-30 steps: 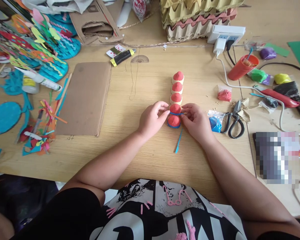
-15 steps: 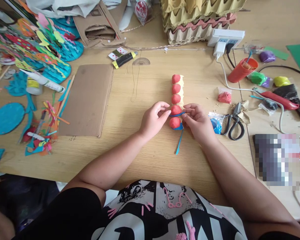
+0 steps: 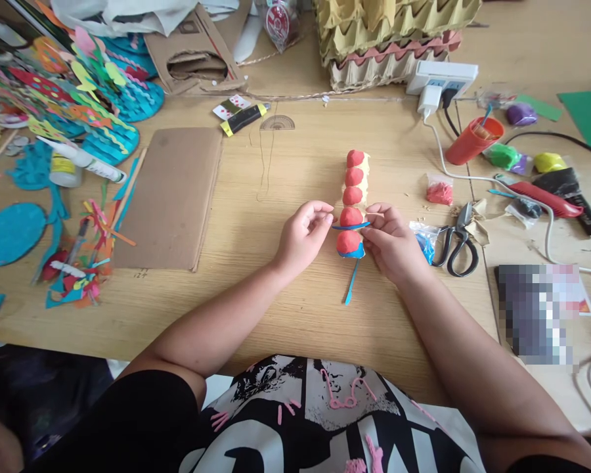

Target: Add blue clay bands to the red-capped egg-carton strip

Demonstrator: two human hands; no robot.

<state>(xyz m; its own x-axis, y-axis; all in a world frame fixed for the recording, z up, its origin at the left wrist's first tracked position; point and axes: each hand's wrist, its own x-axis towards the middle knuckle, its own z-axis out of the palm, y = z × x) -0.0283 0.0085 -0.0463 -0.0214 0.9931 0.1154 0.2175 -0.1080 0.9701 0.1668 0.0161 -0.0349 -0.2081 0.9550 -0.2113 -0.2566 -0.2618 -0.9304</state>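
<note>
A strip cut from an egg carton (image 3: 366,177), pale yellow, lies lengthwise in front of me, its row of several bumps covered in red clay (image 3: 352,196). The nearest bump has blue clay (image 3: 353,252) along its lower edge. A thin blue clay strand (image 3: 352,226) crosses between the two nearest bumps. My right hand (image 3: 391,240) grips the carton's right side, thumb by the strand's right end. My left hand (image 3: 305,236) is curved at the left side, thumb and forefinger slightly apart beside the strand's free left end. A small blue modelling tool (image 3: 351,286) lies below, its upper end near the carton.
Black-handled scissors (image 3: 457,246) and bagged blue clay (image 3: 426,242) lie to the right. Beyond are a red cup (image 3: 473,141) and a power strip (image 3: 443,79) with cables. Cardboard (image 3: 167,197) and paper scraps lie left; stacked egg trays (image 3: 394,46) stand behind.
The carton strip has shifted slightly right and turned, showing more blue clay on the nearest bump. My left thumb has come off the strand's left end.
</note>
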